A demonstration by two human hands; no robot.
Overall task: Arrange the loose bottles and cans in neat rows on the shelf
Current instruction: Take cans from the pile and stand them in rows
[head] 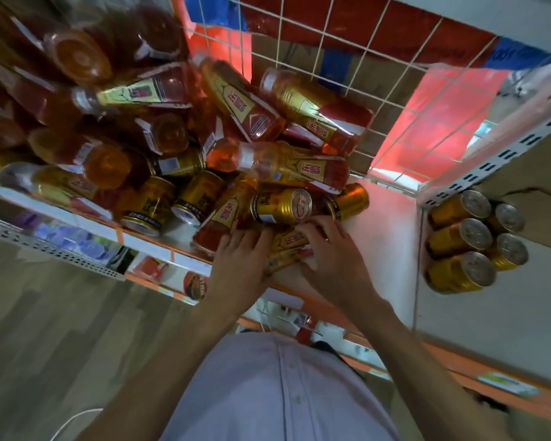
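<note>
While both hands curl round a bottle [287, 249] lying at the front edge of the shelf [385, 233], the left hand [239, 261] gripping from one side and the right hand [330, 249] from the other, a can [280, 206] rests just above it. Drawing the bottle out could free that can and let the pile [236, 100] slide over the edge. The labels show red Chinese characters on gold, too blurred to read surely; barcodes are visible.
</note>
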